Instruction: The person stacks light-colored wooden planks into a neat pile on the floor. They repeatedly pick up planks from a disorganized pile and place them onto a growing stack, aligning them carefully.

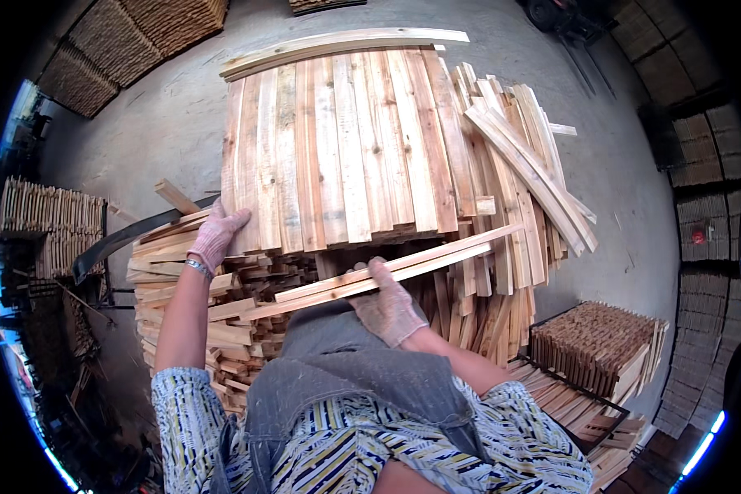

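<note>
Gloved R. hand (391, 311), fingers closed around approx. 2 wood strips (449, 250), near edge of plank layer (329, 148); L. hand (216, 233) at layer's L. side, grip unclear. Step appears to be strip handling; next move prob. calls for steady, level support.

Concrete floor (173, 115): grey, smooth, lightly scuffed, running out beyond the work on both sides.
Board layer (329, 148): pale and reddish planks side by side, forming a flat top with a ragged near edge; what holds it up is lost in shadow.
Far edge: long strips (346, 41) laid crosswise.
Right flank: a loose pile (486, 185) of lengths, a few crossed strips (538, 179) slanting over it.
Left near side: a heap of short offcuts (222, 333), jumbled.
Floor, upper left: tall dark-brown wood stacks (123, 49).
Floor, upper right: a dark fork-armed machine (572, 25).
</note>
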Motion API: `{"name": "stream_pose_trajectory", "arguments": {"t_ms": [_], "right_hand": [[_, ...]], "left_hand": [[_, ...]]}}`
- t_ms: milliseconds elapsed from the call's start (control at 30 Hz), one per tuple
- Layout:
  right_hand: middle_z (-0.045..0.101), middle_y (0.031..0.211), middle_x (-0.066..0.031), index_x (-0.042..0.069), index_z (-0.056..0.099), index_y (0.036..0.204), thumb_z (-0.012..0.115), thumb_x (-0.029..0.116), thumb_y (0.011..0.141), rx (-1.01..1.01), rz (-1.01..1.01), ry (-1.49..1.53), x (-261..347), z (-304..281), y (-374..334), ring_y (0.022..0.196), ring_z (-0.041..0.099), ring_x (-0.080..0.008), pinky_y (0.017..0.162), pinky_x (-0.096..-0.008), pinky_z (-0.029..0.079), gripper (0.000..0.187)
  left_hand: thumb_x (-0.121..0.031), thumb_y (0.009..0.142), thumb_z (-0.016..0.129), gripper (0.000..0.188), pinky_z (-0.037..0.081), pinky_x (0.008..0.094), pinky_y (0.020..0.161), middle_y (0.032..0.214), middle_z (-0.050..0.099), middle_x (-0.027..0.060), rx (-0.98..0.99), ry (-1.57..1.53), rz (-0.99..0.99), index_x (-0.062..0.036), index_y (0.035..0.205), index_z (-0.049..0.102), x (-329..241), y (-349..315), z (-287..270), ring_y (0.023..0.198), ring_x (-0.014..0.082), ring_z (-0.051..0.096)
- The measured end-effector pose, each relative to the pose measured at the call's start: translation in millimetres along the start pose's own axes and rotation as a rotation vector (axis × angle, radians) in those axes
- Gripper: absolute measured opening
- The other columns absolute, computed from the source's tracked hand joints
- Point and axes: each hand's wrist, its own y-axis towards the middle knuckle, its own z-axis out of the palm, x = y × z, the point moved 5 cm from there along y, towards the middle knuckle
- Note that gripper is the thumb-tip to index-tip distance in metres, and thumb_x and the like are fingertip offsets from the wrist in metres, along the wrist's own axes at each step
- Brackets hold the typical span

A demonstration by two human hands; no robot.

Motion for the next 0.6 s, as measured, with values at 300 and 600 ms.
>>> {"name": "stream_pose_trajectory", "arguments": {"t_ms": [300, 600], "right_hand": [[0.057, 0.123, -0.0127, 0.006, 0.051, 0.125, 0.059, 0.007, 0.098, 0.003, -0.014, 0.032, -20.2, 10.3, 64.2, 0.115, 0.058, -0.028, 0.107, -0.0493, 0.049, 0.028], [0.062, 0.115, -0.0098, 0.007, 0.059, 0.114, 0.06, 0.016, 0.1, -0.094, 0.083, -0.022, -17.6, 17.5, 61.5, 0.108, 0.06, -0.0256, 0.1, -0.0431, 0.047, 0.017]], "left_hand": [[-0.014, 0.092, 0.07, 0.062, 0.057, 0.0331, 0.087, 0.123, 0.063, 0.0157, -0.033, 0.091, -0.05, 0.0021, 0.143, 0.038, -5.2, 5.8, -4.8, 0.102, 0.0206, 0.065], [-0.012, 0.094, 0.067, 0.06, 0.056, 0.0323, 0.089, 0.123, 0.062, 0.0159, -0.007, 0.034, 0.001, 0.0014, 0.144, 0.037, 7.2, 6.2, -4.9, 0.103, 0.0202, 0.064]]}}
